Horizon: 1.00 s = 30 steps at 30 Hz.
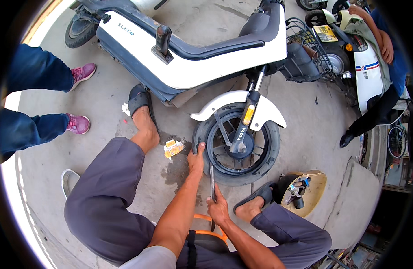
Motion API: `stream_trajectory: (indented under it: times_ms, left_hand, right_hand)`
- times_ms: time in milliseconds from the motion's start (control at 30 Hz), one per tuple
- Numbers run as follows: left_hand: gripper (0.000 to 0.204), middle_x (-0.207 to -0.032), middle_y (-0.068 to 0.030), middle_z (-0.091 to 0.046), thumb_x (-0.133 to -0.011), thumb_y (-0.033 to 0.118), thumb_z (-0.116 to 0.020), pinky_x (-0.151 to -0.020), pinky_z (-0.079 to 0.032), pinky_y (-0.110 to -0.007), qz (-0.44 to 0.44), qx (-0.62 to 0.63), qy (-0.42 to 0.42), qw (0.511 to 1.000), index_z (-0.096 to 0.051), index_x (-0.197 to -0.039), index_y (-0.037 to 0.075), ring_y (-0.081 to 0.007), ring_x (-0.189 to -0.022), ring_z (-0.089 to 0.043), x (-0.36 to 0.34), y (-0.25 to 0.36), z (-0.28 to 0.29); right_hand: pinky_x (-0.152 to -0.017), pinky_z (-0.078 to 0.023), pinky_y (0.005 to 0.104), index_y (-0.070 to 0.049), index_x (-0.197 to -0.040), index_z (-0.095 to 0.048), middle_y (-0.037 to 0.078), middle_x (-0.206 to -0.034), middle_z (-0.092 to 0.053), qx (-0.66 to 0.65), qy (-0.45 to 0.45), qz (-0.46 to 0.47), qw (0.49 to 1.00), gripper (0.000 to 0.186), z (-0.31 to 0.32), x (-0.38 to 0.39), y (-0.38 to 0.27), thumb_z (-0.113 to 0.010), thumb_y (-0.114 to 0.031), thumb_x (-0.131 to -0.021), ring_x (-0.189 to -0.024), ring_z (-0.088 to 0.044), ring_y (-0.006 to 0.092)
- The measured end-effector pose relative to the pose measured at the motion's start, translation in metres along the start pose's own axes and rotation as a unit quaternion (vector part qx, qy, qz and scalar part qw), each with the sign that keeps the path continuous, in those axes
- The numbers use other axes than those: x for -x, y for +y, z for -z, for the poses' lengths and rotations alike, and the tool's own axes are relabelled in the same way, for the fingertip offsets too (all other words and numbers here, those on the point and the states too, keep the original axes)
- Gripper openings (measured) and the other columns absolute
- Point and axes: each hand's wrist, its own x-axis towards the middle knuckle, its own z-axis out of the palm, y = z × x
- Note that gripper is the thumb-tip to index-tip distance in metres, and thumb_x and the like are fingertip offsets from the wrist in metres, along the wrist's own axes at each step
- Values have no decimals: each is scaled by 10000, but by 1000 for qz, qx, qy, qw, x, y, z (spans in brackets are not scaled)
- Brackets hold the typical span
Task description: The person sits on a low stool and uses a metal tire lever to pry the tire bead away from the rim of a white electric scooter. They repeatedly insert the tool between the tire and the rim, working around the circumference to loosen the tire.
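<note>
The front wheel (pixel 240 142) of a white and dark grey electric scooter is in front of me. My left hand (pixel 196 159) grips the left side of its black tire (pixel 273 150), thumb on the sidewall. In my right hand (pixel 218 208) is a long metal tire lever (pixel 212 181), held roughly upright. Its upper end meets the lower left of the wheel, by the rim; whether it is hooked under the tire I cannot tell. A second thin bar (pixel 252 172) crosses the wheel's lower right part. The white mudguard (pixel 229 101) sits over the tire.
A cut-open tub (pixel 321 181) with small tools stands right of my right foot. A yellow and white crumpled packet (pixel 173 149) lies left of the wheel. One person in pink shoes (pixel 78 124) stands at left; another is by a second scooter (pixel 368 78) at right.
</note>
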Motion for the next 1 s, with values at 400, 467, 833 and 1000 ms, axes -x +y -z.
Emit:
stream_trajectory:
  times_ms: [400, 467, 833, 1000]
  left_hand:
    - [696, -1007, -193, -723, -807, 569, -767, -877, -492, -402, -36, -1, -30, 999, -679, -1101, -56, -300, -942, -667, -16, 48, -2]
    - [673, -912, -187, -727, -804, 565, -771, -826, -502, -412, -55, -41, -24, 997, -689, -1032, -63, -283, -865, -670, -29, 42, -1]
    - [649, -904, -157, -735, -802, 543, -788, -812, -508, -367, -48, -27, -4, 998, -700, -1029, -59, -232, -833, -659, -18, 45, -5]
    - [662, -924, -159, -734, -798, 540, -792, -824, -510, -370, -42, -11, -14, 999, -694, -1064, -58, -236, -852, -665, -20, 40, -3]
  right_hand:
    - [-713, -504, 450, -34, -1082, -629, 177, -802, -679, 340, 12, 84, 937, 209, 148, -11, -94, -523, -192, -994, -788, -676, 369]
    - [-709, -497, 502, -44, -1006, -635, 197, -833, -689, 474, 36, 133, 869, 244, 174, -23, -111, -545, -270, -986, -823, -661, 420]
    - [-717, -541, 466, -87, -840, -726, 175, -739, -693, 703, -132, 205, 669, 319, 196, -88, -179, -609, -369, -932, -776, -691, 371]
    - [-710, -552, 415, -123, -816, -749, 123, -806, -730, 773, -182, 231, 562, 207, 161, -92, -200, -633, -283, -881, -830, -724, 308]
